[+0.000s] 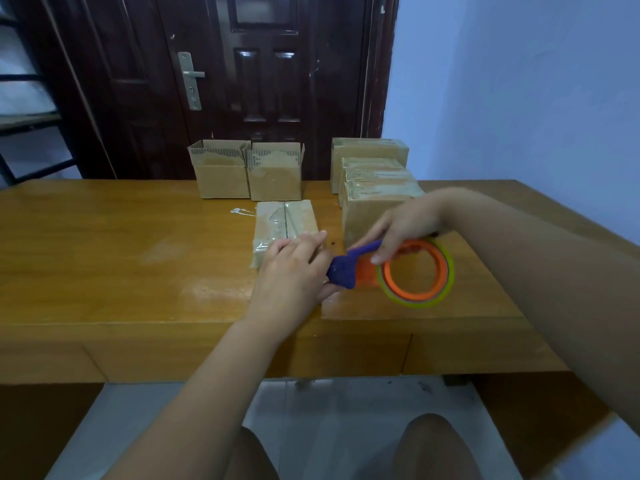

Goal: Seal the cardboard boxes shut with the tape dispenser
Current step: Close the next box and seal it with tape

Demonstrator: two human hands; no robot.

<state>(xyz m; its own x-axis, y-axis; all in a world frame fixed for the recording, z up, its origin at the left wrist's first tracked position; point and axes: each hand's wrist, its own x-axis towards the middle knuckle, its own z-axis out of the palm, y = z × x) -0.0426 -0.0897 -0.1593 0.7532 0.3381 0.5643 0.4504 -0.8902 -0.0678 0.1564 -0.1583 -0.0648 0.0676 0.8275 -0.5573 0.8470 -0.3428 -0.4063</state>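
The right hand grips the tape dispenser over the counter, beside the middle box. The left hand lays straight fingers on that box, hiding its near edge. Open boxes stand behind.

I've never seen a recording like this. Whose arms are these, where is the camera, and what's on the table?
No machine here: a person wears one camera on the head, looking down at their own arms. The left hand touches the near end of a taped box lying on the wooden table. The right hand grips a purple and orange tape dispenser with its roll. Behind stand two open boxes, and to the right a group of sealed boxes. A dark door is at the back.
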